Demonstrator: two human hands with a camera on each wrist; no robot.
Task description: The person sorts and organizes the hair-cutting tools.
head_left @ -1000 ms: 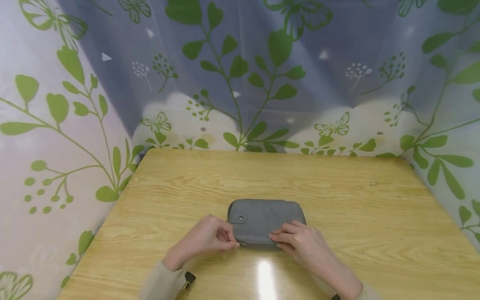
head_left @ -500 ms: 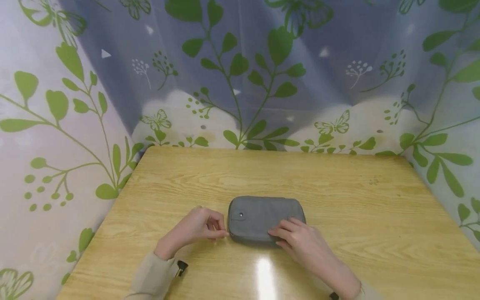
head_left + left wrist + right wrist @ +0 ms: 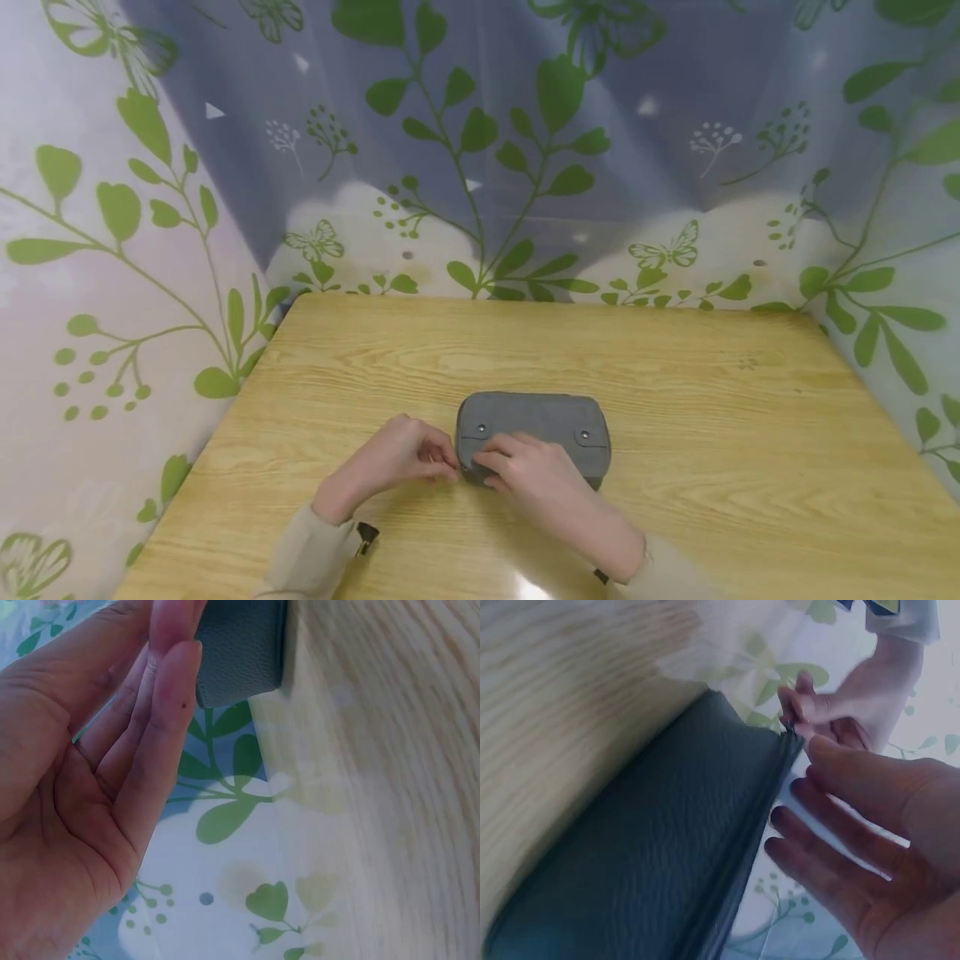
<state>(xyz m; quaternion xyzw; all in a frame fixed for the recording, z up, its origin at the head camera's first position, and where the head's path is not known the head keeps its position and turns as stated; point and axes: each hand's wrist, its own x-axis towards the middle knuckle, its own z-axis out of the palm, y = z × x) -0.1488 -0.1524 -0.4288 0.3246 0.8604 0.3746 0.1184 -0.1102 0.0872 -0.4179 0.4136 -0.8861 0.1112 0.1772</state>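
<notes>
A grey zipped pouch [image 3: 536, 415] with two metal snaps lies on the wooden table. At its left front corner, my left hand [image 3: 401, 454] pinches the small zipper pull [image 3: 789, 726], best seen in the right wrist view. My right hand [image 3: 536, 479] rests on the pouch's left front part, its fingers loosely extended over the top near the zipped edge. In the left wrist view the left fingers and thumb [image 3: 172, 697] meet beside the end of the pouch; the pull is hidden there.
The wooden table [image 3: 675, 375] spreads around the pouch on all sides. Behind and beside it hangs a curtain [image 3: 480, 125] printed with green leaves and butterflies. A small black clip [image 3: 366, 537] sits by the left sleeve.
My left hand has moved from the pouch's front edge round to its left corner. The right hand has slid leftward along the pouch, uncovering the right snap.
</notes>
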